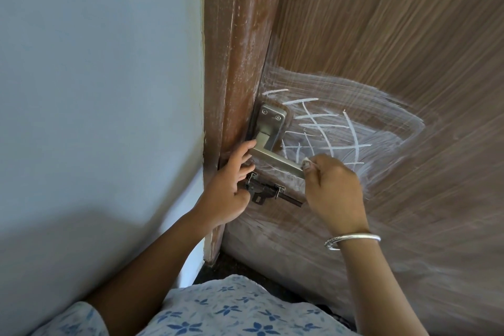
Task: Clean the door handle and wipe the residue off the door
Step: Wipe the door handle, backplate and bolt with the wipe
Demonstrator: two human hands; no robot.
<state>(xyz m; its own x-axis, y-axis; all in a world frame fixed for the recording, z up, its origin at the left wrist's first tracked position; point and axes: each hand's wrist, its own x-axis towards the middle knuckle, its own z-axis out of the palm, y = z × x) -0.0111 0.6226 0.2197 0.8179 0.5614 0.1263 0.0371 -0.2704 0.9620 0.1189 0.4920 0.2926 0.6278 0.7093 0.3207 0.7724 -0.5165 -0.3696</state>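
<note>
Pale blue-white wall adjoins a paint-flecked brown door frame; the floor appears dark, possibly speckled stone.

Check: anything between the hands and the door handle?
Nothing visible. The left hand touches the door handle near its pivot. The right hand pinches a small white piece at the lever's free end. The latch bolt sits below, clear of both.

One door, one frame post left of it, one wall farther left. One metal lever handle on one backplate with two screws; one dark sliding bolt nearer. Two hands: left hand, right hand, with one bangle on the right wrist.
</note>
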